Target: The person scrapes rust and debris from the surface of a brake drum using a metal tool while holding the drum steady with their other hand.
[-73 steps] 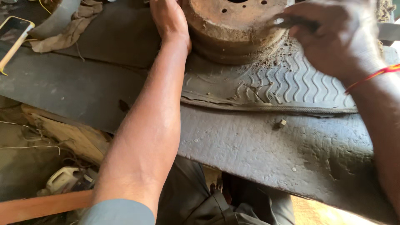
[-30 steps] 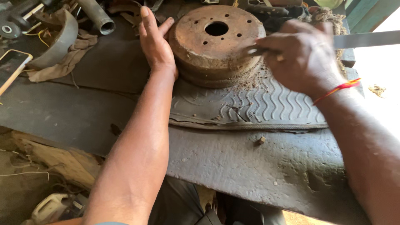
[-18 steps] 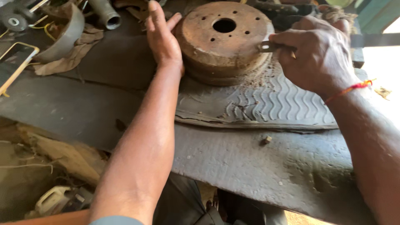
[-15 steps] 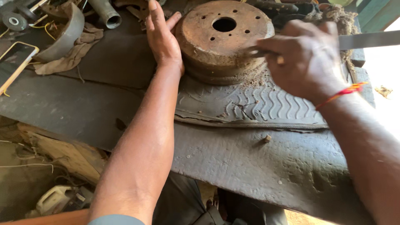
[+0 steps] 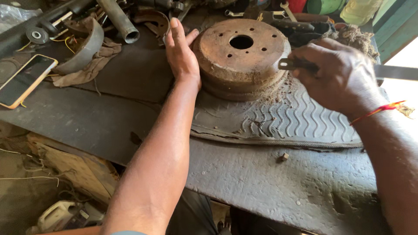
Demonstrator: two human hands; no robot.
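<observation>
Bracing hand: the left hand (image 5: 182, 53) lies flat, fingers spread open, against the nine o'clock side of the rusty brake drum (image 5: 241, 54).
Drum: it sits face up at twelve o'clock on a ribbed piece of tyre tread (image 5: 296, 119), rust crumbs heaped at its four o'clock edge.
Scraping hand: the right hand (image 5: 339, 74) is closed tight around a flat metal blade (image 5: 291, 64), whose tip touches the drum's three o'clock rim.
Wrist: a red thread (image 5: 378, 111) circles the right wrist.
Bench: a dark rubber-covered worktop (image 5: 100, 117) bears it all.
Ten o'clock: a phone (image 5: 25, 80), a rag (image 5: 89, 65), a curved brake shoe (image 5: 87, 45) and a steel pipe (image 5: 118, 19).
</observation>
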